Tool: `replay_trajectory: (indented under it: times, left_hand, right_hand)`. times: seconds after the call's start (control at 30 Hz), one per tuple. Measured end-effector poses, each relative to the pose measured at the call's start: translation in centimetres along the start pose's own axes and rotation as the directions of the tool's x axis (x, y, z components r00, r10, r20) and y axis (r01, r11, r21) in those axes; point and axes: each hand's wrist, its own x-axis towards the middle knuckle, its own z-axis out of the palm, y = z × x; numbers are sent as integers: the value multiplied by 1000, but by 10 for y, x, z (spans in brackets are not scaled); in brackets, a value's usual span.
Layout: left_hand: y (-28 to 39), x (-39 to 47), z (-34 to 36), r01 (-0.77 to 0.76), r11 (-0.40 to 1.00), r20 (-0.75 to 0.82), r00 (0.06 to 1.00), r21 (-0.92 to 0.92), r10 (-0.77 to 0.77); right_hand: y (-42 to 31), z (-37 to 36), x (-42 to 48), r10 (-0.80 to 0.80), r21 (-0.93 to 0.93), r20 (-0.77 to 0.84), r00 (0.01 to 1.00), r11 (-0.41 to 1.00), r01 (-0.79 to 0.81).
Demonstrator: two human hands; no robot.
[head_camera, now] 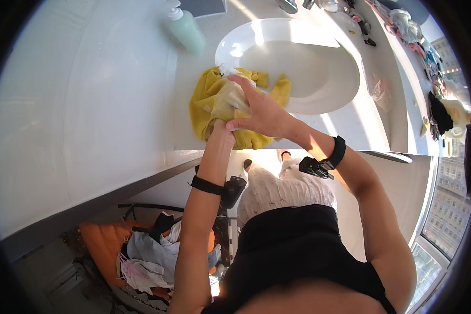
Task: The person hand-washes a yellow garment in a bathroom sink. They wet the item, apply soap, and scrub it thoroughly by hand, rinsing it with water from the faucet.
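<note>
A bunched yellow garment (203, 103) with paler and white parts lies on the counter at the near left of an oval white sink basin (318, 74), one yellow end hanging over the basin's rim. My left hand (221, 129) is inside the garment from the wrist on, so its fingers are hidden. My right hand (259, 112) lies over the garment with thumb and index finger spread, the thumb at my left wrist; its other fingers are hard to make out. Black straps with small devices sit on both forearms.
A pale green pump bottle (188, 33) stands behind the garment. Faucet parts (287, 5) show at the top. A clear plastic bag (380, 94) and a black cloth (439, 115) lie to the right. Clothes (151, 249) are heaped low at the left, beside an orange cushion-like item (102, 245).
</note>
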Motion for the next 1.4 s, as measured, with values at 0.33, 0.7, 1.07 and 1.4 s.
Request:
replay_trajectory:
  times: [0.33,0.7,1.07,1.4]
  left_hand:
    - [1,-1,-41,-216,972,64,975,95,210]
    - [73,-34,3,-416,899,431,792,-137,432]
    - [3,-22,3,-263,938,326,887,-228,328]
    - [-1,-9,-20,-371,914,354,842,-165,406]
  right_hand:
    - [-14,-24,-11,-13,654,59,998,756,-29]
    - [-46,0,-14,-63,321,209,976,947,-7]
    - [-31,41,18,-297,-624,-62,953,756,195]
    - [-12,1,83,-203,-591,-260,944,807,11]
